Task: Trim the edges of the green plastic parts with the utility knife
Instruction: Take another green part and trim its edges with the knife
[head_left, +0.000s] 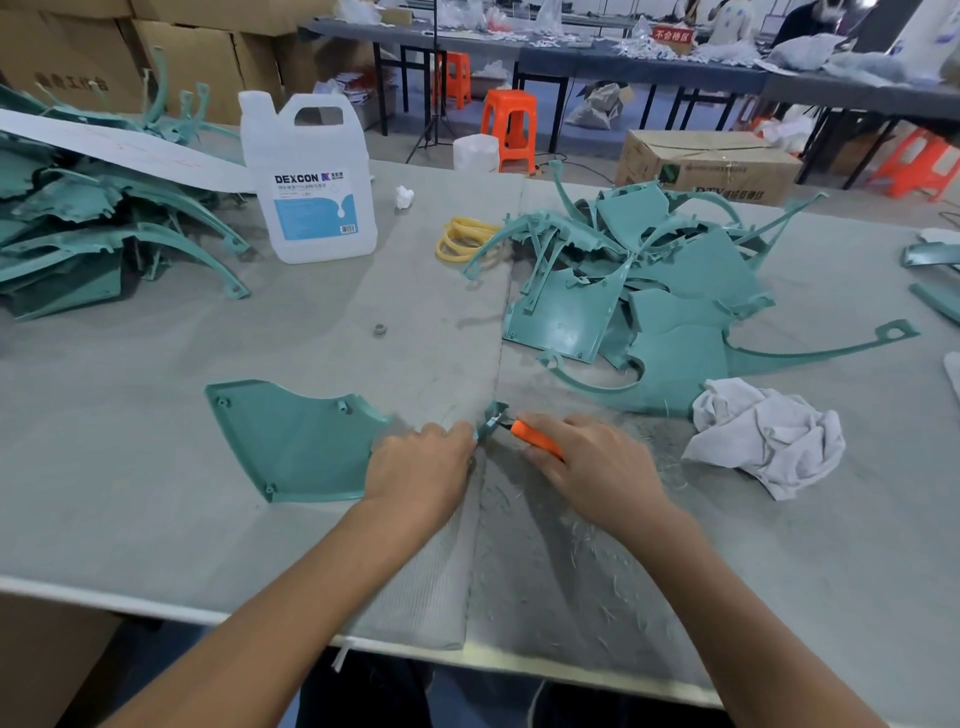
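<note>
Head view: the left hand (421, 467) curls its fingers round the narrow tip of a flat, smooth green plastic part (291, 441) lying on the grey textile-covered table (156, 519). The right hand (587, 467) grips an orange utility knife (530, 435), blade at that tip.

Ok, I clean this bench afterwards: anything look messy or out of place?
Pale shavings litter the mat around the right hand, which grips the utility knife against the green part the left hand holds. A crumpled rag lies nearby, and a small ring sits loose mid-table.
</note>
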